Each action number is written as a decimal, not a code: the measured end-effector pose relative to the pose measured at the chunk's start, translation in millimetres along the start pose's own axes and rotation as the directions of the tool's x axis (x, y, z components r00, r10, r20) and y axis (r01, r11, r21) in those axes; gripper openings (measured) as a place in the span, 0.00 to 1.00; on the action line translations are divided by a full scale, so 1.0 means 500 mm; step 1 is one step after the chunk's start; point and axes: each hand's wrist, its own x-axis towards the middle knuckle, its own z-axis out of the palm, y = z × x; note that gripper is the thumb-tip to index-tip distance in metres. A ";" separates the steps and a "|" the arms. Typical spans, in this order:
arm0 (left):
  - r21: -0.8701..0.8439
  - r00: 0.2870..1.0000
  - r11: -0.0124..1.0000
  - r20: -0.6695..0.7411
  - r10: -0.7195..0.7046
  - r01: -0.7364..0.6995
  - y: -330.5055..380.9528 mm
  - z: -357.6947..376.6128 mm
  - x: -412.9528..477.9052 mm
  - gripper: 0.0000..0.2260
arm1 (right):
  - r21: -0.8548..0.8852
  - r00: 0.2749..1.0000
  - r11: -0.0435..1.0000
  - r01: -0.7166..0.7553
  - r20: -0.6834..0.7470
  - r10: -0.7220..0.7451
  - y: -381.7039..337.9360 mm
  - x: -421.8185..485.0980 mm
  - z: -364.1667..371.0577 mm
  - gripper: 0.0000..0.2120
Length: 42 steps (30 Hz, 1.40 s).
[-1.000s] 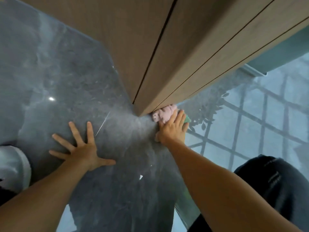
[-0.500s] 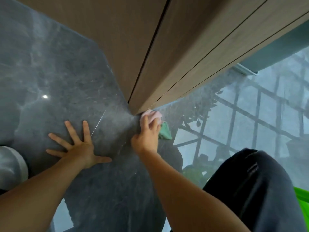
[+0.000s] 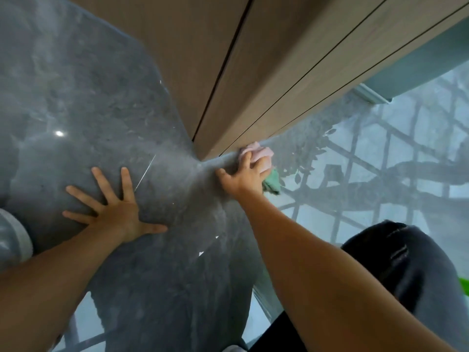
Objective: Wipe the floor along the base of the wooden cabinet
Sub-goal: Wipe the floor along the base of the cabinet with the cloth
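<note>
The wooden cabinet (image 3: 253,72) rises from a glossy grey stone floor (image 3: 88,110), its corner near the middle of the view. My right hand (image 3: 243,176) presses a pink and green cloth (image 3: 261,154) onto the floor against the cabinet's base, just right of the corner. The pink part touches the base; a green corner (image 3: 272,182) sticks out by my wrist. My left hand (image 3: 114,209) lies flat on the floor with fingers spread, left of the corner, holding nothing.
My dark-trousered knee (image 3: 406,270) is at the lower right, with a bright green edge (image 3: 464,285) beside it. A grey-white rounded object (image 3: 12,245) sits at the left edge. The floor reflects a window grid and foliage on the right.
My right hand slid the cloth from the cabinet's corner to the right along the base. The left hand stayed flat in place.
</note>
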 end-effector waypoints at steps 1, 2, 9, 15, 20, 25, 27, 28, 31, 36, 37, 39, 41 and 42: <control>-0.010 1.000 1.000 -0.004 -0.003 0.003 -0.003 0.002 -0.007 0.73 | -0.005 0.999 0.999 0.038 0.029 -0.038 -0.025 -0.048 0.039 0.47; -0.018 1.000 1.000 0.004 0.007 -0.007 -0.003 0.006 -0.005 0.73 | -0.004 0.994 0.996 0.094 0.046 -0.094 -0.046 -0.089 0.076 0.47; -0.007 1.000 1.000 0.024 0.015 -0.014 0.000 0.000 -0.019 0.74 | -0.004 0.970 0.977 0.213 0.120 -0.211 -0.009 -0.092 0.066 0.43; -0.010 1.000 1.000 -0.015 -0.004 0.004 -0.005 0.017 0.008 0.74 | -0.104 0.980 0.974 -0.199 -0.003 0.200 0.124 0.112 -0.123 0.43; -0.081 0.997 0.996 -0.065 0.042 -0.047 -0.013 0.032 0.022 0.75 | -0.111 0.998 0.992 -0.058 0.007 0.059 0.034 -0.026 0.034 0.52; -0.115 0.994 0.993 -0.109 0.020 -0.033 -0.018 0.049 0.042 0.64 | -0.083 0.952 0.954 0.289 0.131 -0.277 -0.078 -0.218 0.199 0.48; -0.171 0.982 0.985 -0.188 -0.013 -0.020 -0.016 0.058 0.057 0.51 | -0.076 0.929 0.930 0.359 0.129 -0.348 -0.113 -0.234 0.216 0.45; -0.179 0.978 0.983 -0.209 -0.001 -0.037 -0.021 0.065 0.065 0.45 | -0.046 0.923 0.927 0.373 0.120 -0.365 -0.135 -0.224 0.217 0.43; -0.170 0.988 0.981 -0.135 0.070 -0.093 -0.032 0.058 0.064 0.59 | -0.001 0.895 0.898 0.440 0.079 -0.439 -0.202 -0.160 0.203 0.38; -0.140 0.984 0.984 -0.153 0.087 -0.109 -0.031 0.068 0.064 0.76 | -0.116 0.802 0.794 0.596 0.056 -0.594 -0.422 0.026 0.153 0.34; -0.131 0.983 0.986 -0.164 0.083 -0.105 -0.029 0.070 0.066 0.76 | -0.158 0.777 0.763 0.627 0.061 -0.626 -0.478 0.066 0.137 0.33; -0.115 0.979 0.987 -0.186 0.087 -0.110 -0.028 0.077 0.072 0.75 | -0.244 0.732 0.696 0.675 0.103 -0.674 -0.572 0.134 0.108 0.32; -0.107 0.979 0.989 -0.187 0.080 -0.101 -0.030 0.079 0.074 0.75 | -0.298 0.708 0.652 0.697 0.139 -0.692 -0.620 0.169 0.088 0.29; -0.114 0.980 0.989 -0.187 0.073 -0.095 -0.029 0.075 0.073 0.75 | -0.309 0.708 0.652 0.693 0.123 -0.695 -0.618 0.170 0.084 0.28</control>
